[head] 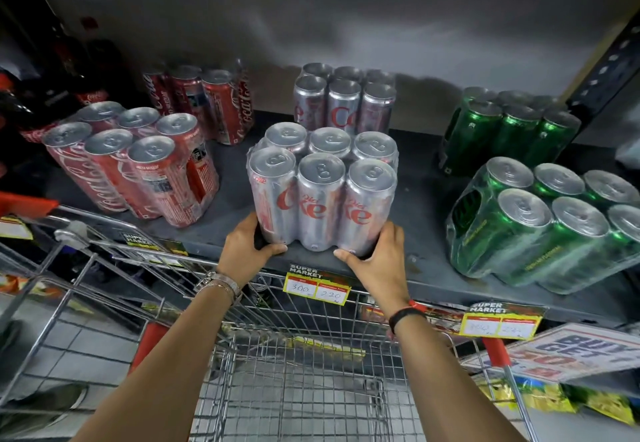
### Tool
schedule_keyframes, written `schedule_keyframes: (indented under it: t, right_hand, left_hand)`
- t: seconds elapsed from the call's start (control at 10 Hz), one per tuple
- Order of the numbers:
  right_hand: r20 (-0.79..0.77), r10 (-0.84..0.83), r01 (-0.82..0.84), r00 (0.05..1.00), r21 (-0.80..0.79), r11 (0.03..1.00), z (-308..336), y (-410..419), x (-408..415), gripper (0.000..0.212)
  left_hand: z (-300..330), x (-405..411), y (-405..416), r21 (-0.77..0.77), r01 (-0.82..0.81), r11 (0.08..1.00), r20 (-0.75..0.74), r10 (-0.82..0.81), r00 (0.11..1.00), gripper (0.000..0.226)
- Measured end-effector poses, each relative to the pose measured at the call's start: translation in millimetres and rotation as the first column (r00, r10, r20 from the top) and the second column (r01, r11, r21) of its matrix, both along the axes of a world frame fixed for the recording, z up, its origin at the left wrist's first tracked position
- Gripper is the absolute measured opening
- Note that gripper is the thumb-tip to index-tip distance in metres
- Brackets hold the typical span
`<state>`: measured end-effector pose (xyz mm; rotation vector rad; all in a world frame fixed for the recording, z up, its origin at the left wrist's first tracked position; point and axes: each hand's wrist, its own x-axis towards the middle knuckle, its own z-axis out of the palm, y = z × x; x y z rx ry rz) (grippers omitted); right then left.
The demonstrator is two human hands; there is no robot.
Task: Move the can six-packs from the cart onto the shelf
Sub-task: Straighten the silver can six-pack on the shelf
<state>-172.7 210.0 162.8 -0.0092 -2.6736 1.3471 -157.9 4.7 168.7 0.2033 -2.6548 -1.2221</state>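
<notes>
A silver six-pack of cans in clear wrap [323, 187] stands upright at the front edge of the dark shelf [426, 268]. My left hand [247, 244] grips its lower left corner, and my right hand [375, 260] grips its lower right corner. A second silver six-pack [344, 102] stands right behind it. To the left on the shelf are two red six-packs [131, 161] [207, 102]; to the right are two green ones [550, 223] [509, 126]. The wire cart [294, 382] sits below the shelf, under my forearms, and I see no six-pack in its basket.
Yellow price tags [317, 289] [498, 325] hang on the shelf's front lip. Dark bottles [45, 95] stand at the far left of the shelf. A perforated metal upright [606, 71] bounds the shelf on the right. A promo sign [568, 351] sits at lower right.
</notes>
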Motion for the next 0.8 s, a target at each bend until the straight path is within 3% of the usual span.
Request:
schedule_keyframes:
  t: [0.6,0.7,0.8]
  right_hand:
    - [0.019,-0.012,0.013,1.000,-0.025,1.000,3,-2,5,0.067]
    - [0.051,0.018,-0.016,0.999,-0.040,0.999,6,-1,3,0.071]
    - [0.066,0.039,-0.029,0.997,-0.156,0.987,17,4,17,0.090]
  left_hand:
    - [-3,0,3,0.038,0.017,0.999,0.028,-0.019,0.999,0.051]
    - [-4,-2,1,0.048,0.028,0.998,0.050,-0.031,0.998,0.054]
    - [3,8,7,0.094,0.026,0.995,0.046,-0.030,0.998,0.083]
